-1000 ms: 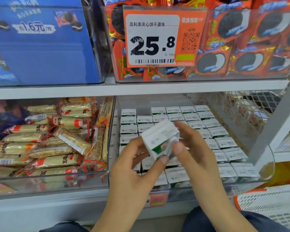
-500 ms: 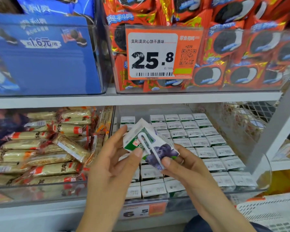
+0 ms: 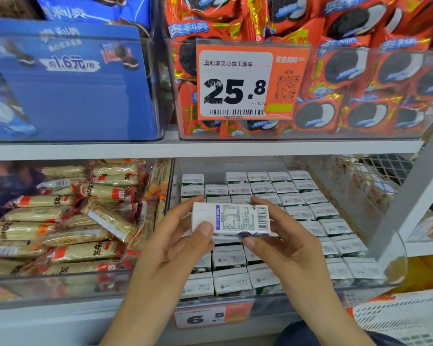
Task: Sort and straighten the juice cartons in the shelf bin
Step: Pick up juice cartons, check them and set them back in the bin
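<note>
Juice carton [image 3: 231,219] is being gripped sideways, barcode panel up, by left hand [image 3: 170,248] and right hand [image 3: 283,243] above rowed cartons [image 3: 308,211] in clear shelf bin [image 3: 395,265]

The lower white shelf [image 3: 68,318] carries a clear bin [image 3: 395,260] of upright juice cartons [image 3: 295,196] beside a clear bin [image 3: 60,285] heaped with wrapped snack bars [image 3: 68,236].

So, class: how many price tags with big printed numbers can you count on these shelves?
3: the orange 25.8 tag on the upper cookie bin, the 6.5 tag below the juice cartons, and a 1.6 label on the blue box. Others may be hidden.
</note>
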`<action>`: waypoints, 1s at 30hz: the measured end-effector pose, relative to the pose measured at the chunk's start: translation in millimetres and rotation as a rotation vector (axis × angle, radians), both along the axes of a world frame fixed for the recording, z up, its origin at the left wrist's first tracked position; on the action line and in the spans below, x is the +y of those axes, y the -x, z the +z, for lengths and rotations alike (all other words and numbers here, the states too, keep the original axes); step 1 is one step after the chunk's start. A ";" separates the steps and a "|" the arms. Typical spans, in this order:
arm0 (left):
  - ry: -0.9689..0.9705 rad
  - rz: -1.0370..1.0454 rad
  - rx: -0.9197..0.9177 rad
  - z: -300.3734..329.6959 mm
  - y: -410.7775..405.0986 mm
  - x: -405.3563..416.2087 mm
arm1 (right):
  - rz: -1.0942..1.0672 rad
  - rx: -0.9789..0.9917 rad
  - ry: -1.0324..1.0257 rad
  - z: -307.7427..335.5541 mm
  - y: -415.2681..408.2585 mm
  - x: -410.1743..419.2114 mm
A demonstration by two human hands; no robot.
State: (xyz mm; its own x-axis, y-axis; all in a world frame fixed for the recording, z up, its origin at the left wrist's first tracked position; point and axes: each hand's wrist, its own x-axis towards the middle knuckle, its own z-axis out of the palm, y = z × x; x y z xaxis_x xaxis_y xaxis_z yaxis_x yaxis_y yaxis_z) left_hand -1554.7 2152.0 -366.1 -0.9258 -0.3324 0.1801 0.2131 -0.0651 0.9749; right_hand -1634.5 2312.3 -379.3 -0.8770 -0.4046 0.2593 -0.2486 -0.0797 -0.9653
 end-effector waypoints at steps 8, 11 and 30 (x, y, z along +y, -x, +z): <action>-0.053 -0.016 0.024 -5.1 1.6 6.8 | -0.023 0.095 -0.007 -0.7 -1.0 3.3; -0.096 0.013 0.048 -6.1 2.6 6.5 | 0.021 0.105 0.009 0.3 -0.5 4.7; 0.031 -0.056 0.011 -3.2 1.7 17.9 | -0.031 0.090 0.096 6.5 -6.2 4.4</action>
